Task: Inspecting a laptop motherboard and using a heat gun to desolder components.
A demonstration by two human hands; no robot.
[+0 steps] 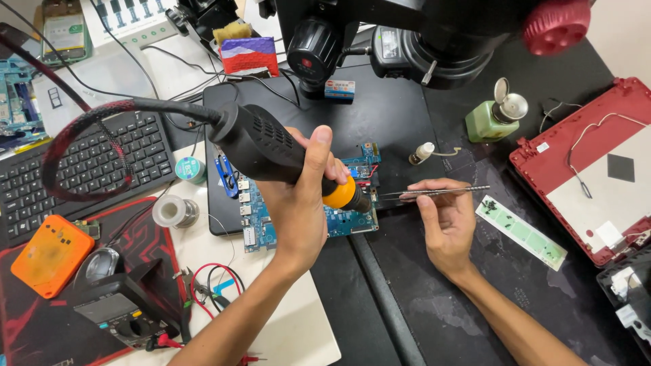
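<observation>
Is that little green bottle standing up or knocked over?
Standing upright. The green bottle rests on its base on the black mat, its metal cap on top, apart from both hands.

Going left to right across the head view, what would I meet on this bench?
Orange case → solder spool → left hand holding hot-air tool → right hand with tweezers → green bottle → red cover.

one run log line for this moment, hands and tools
left hand: grips hot-air handpiece, nozzle over blue circuit board | right hand: holds tweezers, tips at board edge | surface: black mat
</observation>
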